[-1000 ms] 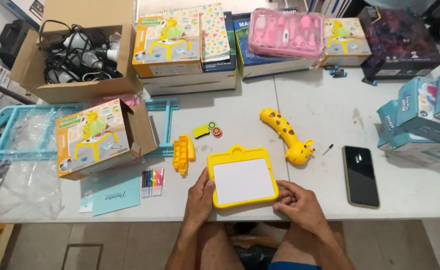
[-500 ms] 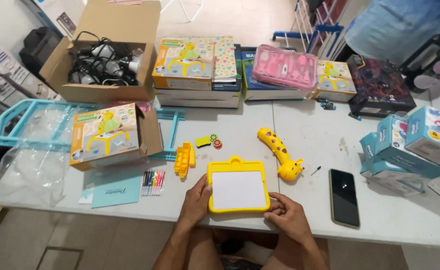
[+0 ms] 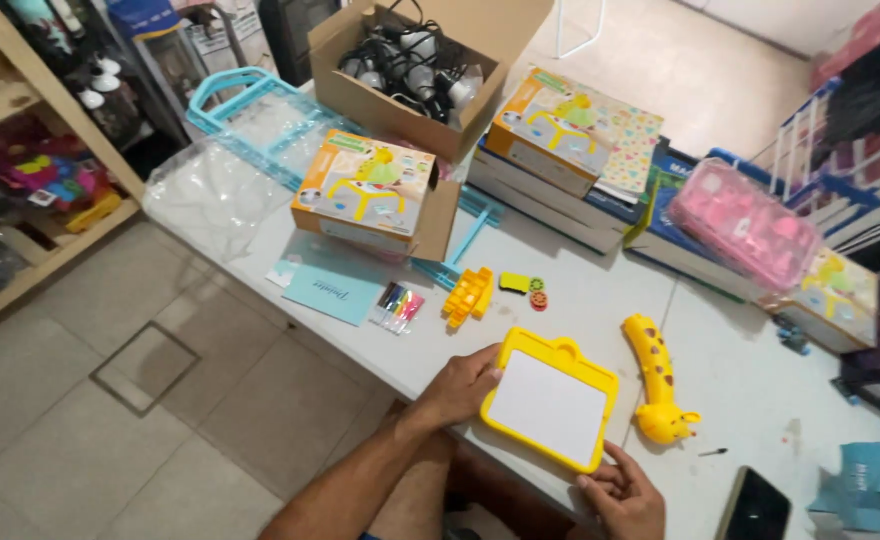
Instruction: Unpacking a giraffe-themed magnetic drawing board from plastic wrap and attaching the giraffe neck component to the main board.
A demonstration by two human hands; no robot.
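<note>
A yellow-framed drawing board [image 3: 550, 408] with a white face lies flat on the white table [image 3: 600, 300] near its front edge. My left hand [image 3: 460, 385] grips the board's left edge. My right hand [image 3: 625, 493] holds its lower right corner. A yellow giraffe-shaped toy [image 3: 655, 380] lies just right of the board. Beyond the board sit a small yellow block piece [image 3: 469, 296], a yellow-green tile [image 3: 514, 283] and a small round red piece [image 3: 538, 296].
A pack of coloured markers [image 3: 397, 307] and a light blue card [image 3: 332, 292] lie left. An open toy box [image 3: 370, 190], a cardboard box of cables [image 3: 420, 60], stacked boxes [image 3: 560, 130], a pink case [image 3: 745, 222] stand behind. A black phone [image 3: 755, 507] lies right. Shelves [image 3: 30, 180] stand far left.
The camera has swung left and tilted, so the table now runs diagonally and the floor and shelves show. Both hands stay on the board's edges; the board has not visibly moved.
</note>
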